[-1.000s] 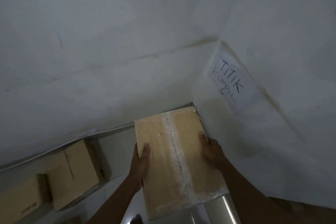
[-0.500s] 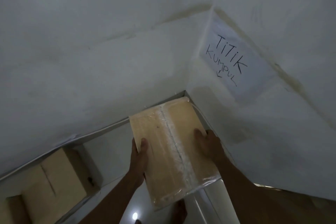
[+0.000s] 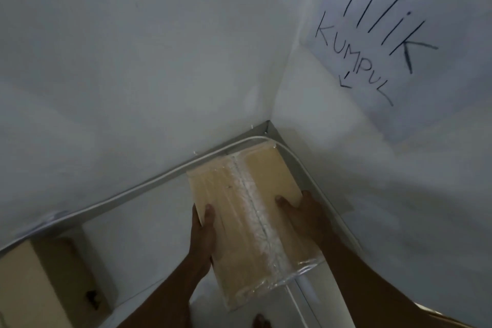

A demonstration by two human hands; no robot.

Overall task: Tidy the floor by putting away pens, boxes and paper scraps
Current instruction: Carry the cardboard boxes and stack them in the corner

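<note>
Near corner, left hand (image 3: 203, 231), right hand (image 3: 306, 214) gripping box (image 3: 247, 208)

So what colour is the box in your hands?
The box is light tan cardboard with clear tape down its middle, seen in the head view.

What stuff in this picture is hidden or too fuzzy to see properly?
- Head view: what is inside the taped cardboard box; it is sealed shut.
- Head view: most fingers of the left hand and right hand; the box hides them.
- Head view: whether the box touches the floor; the box itself covers its underside.
- Head view: the second cardboard box, lower left; cut off by the frame's edges, its dark mark blurred.
</note>
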